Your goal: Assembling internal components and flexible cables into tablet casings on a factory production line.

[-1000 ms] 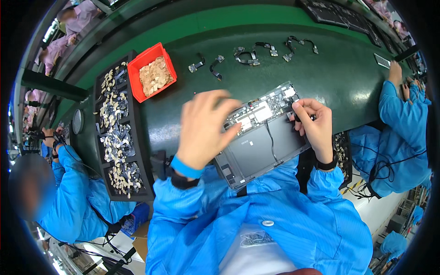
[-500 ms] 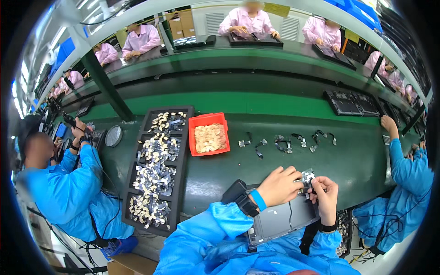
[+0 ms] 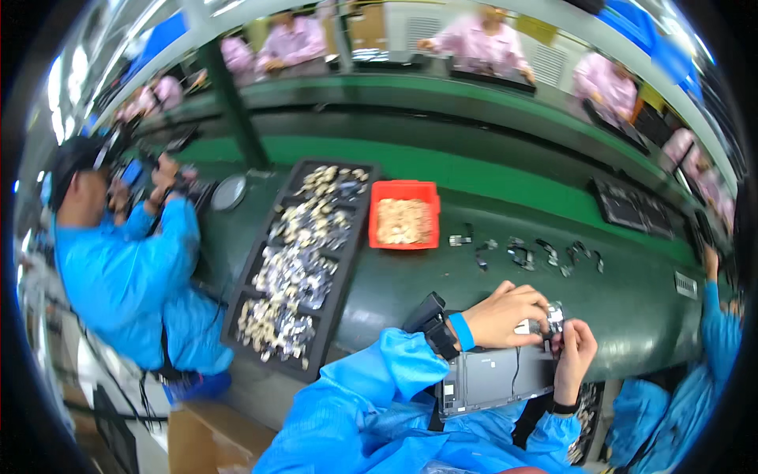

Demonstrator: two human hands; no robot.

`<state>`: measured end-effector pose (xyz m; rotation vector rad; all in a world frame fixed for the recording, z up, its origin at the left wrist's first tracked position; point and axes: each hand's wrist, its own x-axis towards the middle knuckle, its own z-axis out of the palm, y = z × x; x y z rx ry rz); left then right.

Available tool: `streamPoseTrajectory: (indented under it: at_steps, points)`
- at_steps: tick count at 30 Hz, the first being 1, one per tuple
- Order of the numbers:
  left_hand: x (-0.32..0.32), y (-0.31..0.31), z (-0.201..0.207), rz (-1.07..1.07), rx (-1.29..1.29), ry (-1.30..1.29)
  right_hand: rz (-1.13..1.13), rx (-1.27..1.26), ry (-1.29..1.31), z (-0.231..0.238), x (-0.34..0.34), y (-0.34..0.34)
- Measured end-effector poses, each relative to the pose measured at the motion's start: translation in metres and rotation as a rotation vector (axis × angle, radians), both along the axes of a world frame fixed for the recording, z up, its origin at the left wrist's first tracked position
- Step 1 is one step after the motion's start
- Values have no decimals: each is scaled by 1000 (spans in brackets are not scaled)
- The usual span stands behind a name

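Observation:
A dark grey, flat device housing with a thin cable across it lies in front of me, by the bench's near edge. Over its far right corner is a small silvery electronic part, its exact kind too small to make out. My left hand, with a blue band and a black device at the wrist, reaches across the housing, fingers curled on the part's left side. From the right, my right hand pinches the part's lower right edge with thumb and forefinger. My fingers cover some of it.
Left stands a black compartment tray full of small parts, beside a red bin of tan pieces. Several small cable assemblies lie beyond my hands. A co-worker in blue sits left, another sleeve right.
My view has tilted and swung, so the bench appears shifted right and slanted. Both hands stay at the small part, with the left fingers a little more curled over it.

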<state>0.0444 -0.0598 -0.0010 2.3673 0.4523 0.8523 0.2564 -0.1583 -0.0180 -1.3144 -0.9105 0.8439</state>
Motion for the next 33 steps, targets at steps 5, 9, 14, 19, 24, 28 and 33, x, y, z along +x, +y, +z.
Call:
streamPoseTrajectory:
  at_steps: [5, 9, 14, 19, 24, 28, 33]
  points:
    - [-50, 12, 72, -1019, -685, -1468, -118, 104, -51, -11, 35, -18]
    - [-160, 0, 96, -835, -405, -1622, -18, 136, -11, -32, 45, -3]
    - [-179, -1, 104, -600, -328, -1844, -45, 149, -37, -9, 26, -14]
    - [-192, 7, 90, -923, -389, -2162, -47, 83, -37, -1, 14, -11]
    - [-177, 9, 81, -879, -560, -2072, -26, 80, -10, 3, 6, -10]
    - [-94, 2, 64, -711, -1052, -1199, -44, 70, -81, 8, 9, -17]
    - [-6, -19, 44, -16, -41, 34, -60, 49, 14, 1, 15, -18]
